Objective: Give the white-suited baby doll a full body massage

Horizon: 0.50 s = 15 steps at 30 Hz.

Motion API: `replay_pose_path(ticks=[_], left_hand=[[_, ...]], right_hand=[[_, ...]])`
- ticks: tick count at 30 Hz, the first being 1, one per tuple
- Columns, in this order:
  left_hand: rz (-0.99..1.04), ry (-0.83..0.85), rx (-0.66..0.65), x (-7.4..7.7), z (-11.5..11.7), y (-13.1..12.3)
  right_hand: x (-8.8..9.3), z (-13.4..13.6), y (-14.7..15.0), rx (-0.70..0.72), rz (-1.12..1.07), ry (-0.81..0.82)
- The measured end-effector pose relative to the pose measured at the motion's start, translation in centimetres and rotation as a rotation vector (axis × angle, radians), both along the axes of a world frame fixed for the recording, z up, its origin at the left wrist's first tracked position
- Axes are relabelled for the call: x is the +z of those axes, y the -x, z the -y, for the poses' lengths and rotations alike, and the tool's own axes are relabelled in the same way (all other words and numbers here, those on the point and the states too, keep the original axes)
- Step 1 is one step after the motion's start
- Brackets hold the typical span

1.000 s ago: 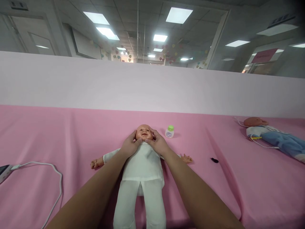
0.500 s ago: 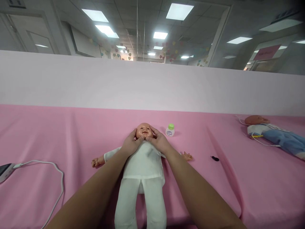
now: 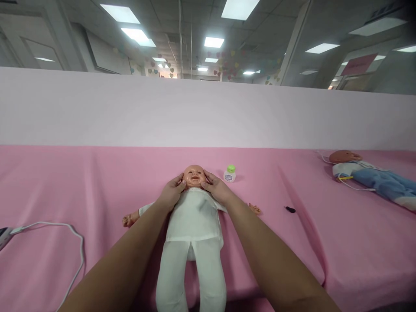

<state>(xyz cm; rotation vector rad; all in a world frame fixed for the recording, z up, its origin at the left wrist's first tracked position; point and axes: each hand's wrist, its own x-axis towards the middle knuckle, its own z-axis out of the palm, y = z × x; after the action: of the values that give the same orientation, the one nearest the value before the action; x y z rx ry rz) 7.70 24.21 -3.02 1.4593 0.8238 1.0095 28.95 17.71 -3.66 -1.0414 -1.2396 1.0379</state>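
Observation:
A baby doll [image 3: 194,223] in white clothes lies on its back on the pink cloth [image 3: 97,182], head away from me. My left hand [image 3: 170,193] rests against the left side of the doll's head [image 3: 194,176], thumb near the cheek. On the other side, my right hand [image 3: 217,188] touches the head, fingers along the cheek and jaw. Both hands cup the face between them. A small white bottle with a green cap [image 3: 229,173] stands just right of the head.
A second doll in blue and white [image 3: 370,177] lies at the far right with a thin cable. A white cable [image 3: 55,229] and a device lie at the left edge. A small black object [image 3: 290,209] sits right of the doll. A pale partition stands behind.
My thumbs have slid apart from the doll's chin toward its cheeks. The view has shifted slightly; the doll itself has stayed in place.

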Motion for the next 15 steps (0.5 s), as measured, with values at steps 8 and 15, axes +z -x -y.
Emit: replay_pose_path(ticks=[8, 15], left_hand=[[-0.199, -0.111, 0.071, 0.7, 0.9, -0.6], [-0.262, -0.197, 0.108, 1.1, 1.2, -0.5]], right_hand=[[0.4, 0.5, 1.4, -0.179, 0.178, 0.047], [-0.2, -0.1, 1.7, -0.248, 0.181, 0.017]])
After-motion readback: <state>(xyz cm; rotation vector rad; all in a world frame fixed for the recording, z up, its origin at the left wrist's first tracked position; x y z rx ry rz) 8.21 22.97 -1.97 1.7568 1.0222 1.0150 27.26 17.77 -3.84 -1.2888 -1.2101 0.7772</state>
